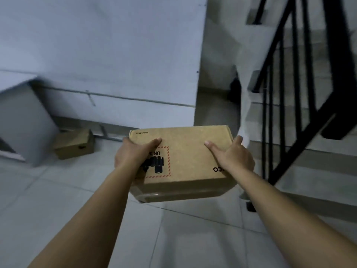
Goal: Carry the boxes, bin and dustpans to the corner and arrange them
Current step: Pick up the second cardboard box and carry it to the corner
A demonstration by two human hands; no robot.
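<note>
Both hands, left hand [133, 153] and right hand [234, 157], clasp the stiff cardboard box [185, 163] by its sides; it looks light.

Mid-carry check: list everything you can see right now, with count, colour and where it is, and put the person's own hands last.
carried box: one, brown cardboard with black print and a red dashed label, held off the floor at centre.
second box: one, brown cardboard, on the floor at left by the wall.
grey panel: one, leaning at far left, next to the second box.
stair railing: one, black metal, at right beside the steps.
floor: pale tiles, below.
wall: pale, behind.
left hand: grips the carried box's left side, thumb on top.
right hand: grips its right side, thumb on top.
</note>
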